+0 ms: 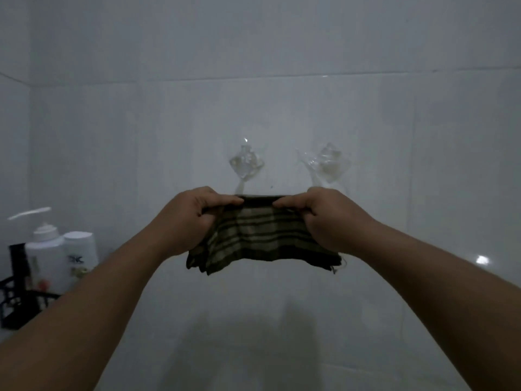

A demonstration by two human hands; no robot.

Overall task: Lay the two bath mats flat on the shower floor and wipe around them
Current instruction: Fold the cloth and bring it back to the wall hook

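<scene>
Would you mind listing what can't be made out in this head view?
- Shower floor and bath mats: below the bottom edge, not in view.
- Fingers of the left hand and right hand: curled behind the striped cloth.
- Bottles at left: labels too dim and blurred to read.
- Black rack: cut off by the left edge.
- Two clear wall hooks: shape blurred by glare.
</scene>
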